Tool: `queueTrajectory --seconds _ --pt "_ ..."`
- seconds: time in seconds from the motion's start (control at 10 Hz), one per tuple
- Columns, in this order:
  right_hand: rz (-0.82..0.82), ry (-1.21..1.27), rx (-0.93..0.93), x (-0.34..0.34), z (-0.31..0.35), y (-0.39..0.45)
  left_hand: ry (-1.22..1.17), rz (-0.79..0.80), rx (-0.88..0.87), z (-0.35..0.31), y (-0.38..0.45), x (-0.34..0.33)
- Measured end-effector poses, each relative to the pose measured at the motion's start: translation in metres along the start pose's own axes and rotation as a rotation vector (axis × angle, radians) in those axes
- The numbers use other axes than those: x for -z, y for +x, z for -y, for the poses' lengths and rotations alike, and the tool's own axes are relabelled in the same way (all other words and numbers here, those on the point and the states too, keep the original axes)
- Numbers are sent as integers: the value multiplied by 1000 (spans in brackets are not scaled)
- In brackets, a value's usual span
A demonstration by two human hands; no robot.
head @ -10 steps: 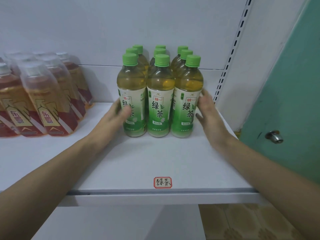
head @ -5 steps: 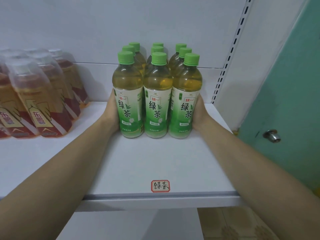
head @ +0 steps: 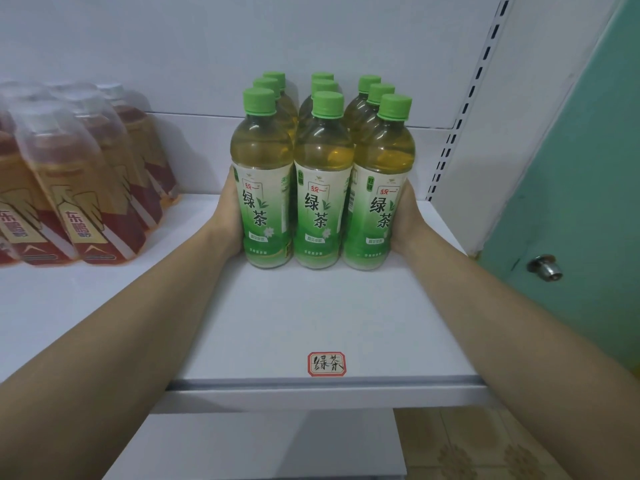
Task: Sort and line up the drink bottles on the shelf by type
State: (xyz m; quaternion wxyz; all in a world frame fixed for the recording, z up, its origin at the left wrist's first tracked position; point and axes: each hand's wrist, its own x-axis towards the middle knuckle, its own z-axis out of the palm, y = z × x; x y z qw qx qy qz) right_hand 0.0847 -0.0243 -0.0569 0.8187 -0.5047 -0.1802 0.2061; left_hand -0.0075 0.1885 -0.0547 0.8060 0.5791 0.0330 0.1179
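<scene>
Several green tea bottles (head: 322, 181) with green caps stand upright in three tight rows on the white shelf (head: 277, 323). My left hand (head: 228, 216) presses flat against the left side of the block, its fingers hidden behind the front left bottle. On the opposite side my right hand (head: 407, 220) presses against the front right bottle. Both hands squeeze the block between them. A red-bordered handwritten label (head: 327, 364) is stuck near the shelf's front edge, below the bottles.
Several red-and-gold drink bottles (head: 79, 188) with clear caps stand in rows at the left of the shelf. A slotted shelf upright (head: 460, 126) rises at the right. Beyond it is a green door with a metal knob (head: 544, 267). A lower shelf (head: 263, 445) shows below.
One second ago my hands were open beside the bottles and apart from them. They have closed in against both sides of the block. The view has shifted slightly.
</scene>
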Motion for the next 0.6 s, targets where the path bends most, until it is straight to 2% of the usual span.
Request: queueTrajectory --seconds 0.2,0.3,0.4,0.5,0.6 --pt "5 4 2 -6 4 -8 36 -44 -12 -1 -1 1" --pt "-130 -156 15 0 3 -5 59 -74 -15 -5 -6 0" --pt "-235 -757 36 13 9 -14 240 -85 45 -9 -12 17" --pt "-96 -1226 40 32 19 -30 457 -18 107 -12 -27 48" --pt "-96 -1465 187 48 23 -53 836 -57 74 -16 -48 63"
